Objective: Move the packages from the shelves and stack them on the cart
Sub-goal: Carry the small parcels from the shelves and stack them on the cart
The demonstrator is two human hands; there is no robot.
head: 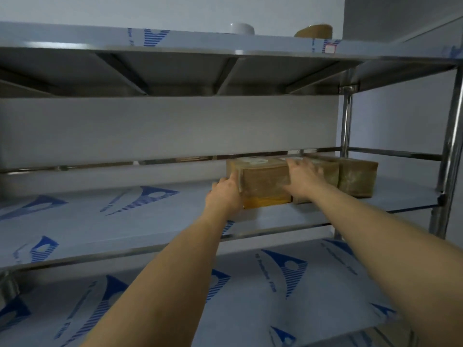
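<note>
A brown cardboard package (pixel 263 181) wrapped in tape sits on the middle shelf (pixel 125 216), with a white label on its top. My left hand (pixel 223 194) presses against its left side, thumb up along the front corner. My right hand (pixel 304 180) lies over its right top edge, fingers reaching back across the box. A second brown package (pixel 358 177) stands right beside it to the right, touching or nearly touching. The cart is out of view.
The steel shelves are covered in white film with blue logos. On the top shelf stand a white round container (pixel 241 28) and another brown package (pixel 314 31). Upright steel posts (pixel 448 151) close the right end. The lower shelf (pixel 250 296) lies under my arms.
</note>
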